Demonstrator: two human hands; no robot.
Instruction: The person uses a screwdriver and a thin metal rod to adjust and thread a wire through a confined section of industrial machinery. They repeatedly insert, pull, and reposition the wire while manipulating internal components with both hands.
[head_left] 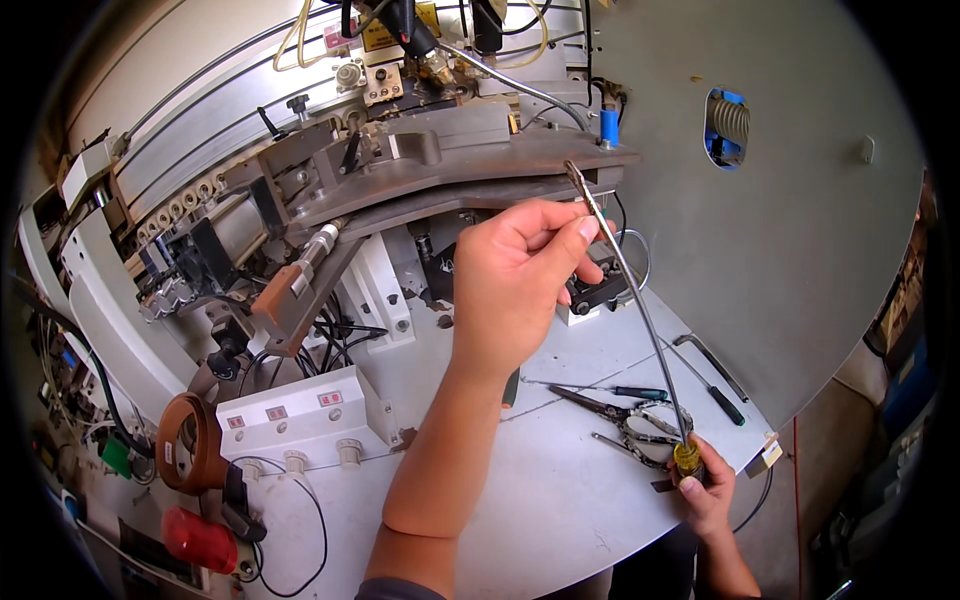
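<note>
A long screwdriver (640,300) slants across the view, with its yellow handle at the lower right and its tip up near the machine's dark metal plate. My left hand (510,280) pinches the shaft close to the tip between thumb and fingers. The tip end looks dark and stained. Around the handle's lower end my right hand (712,495) is closed. Just left of that hand, scissors-like tools with wrapped handles (645,432) lie on the pale tabletop (540,480).
A dark-handled screwdriver (640,393), another thin screwdriver (728,405) and a black hex key (712,368) lie on the table. Ahead stands the machine with its dark metal plate (480,165). At left are a white control box (305,420) and a red lamp (200,540). A grey panel (780,260) rises at right.
</note>
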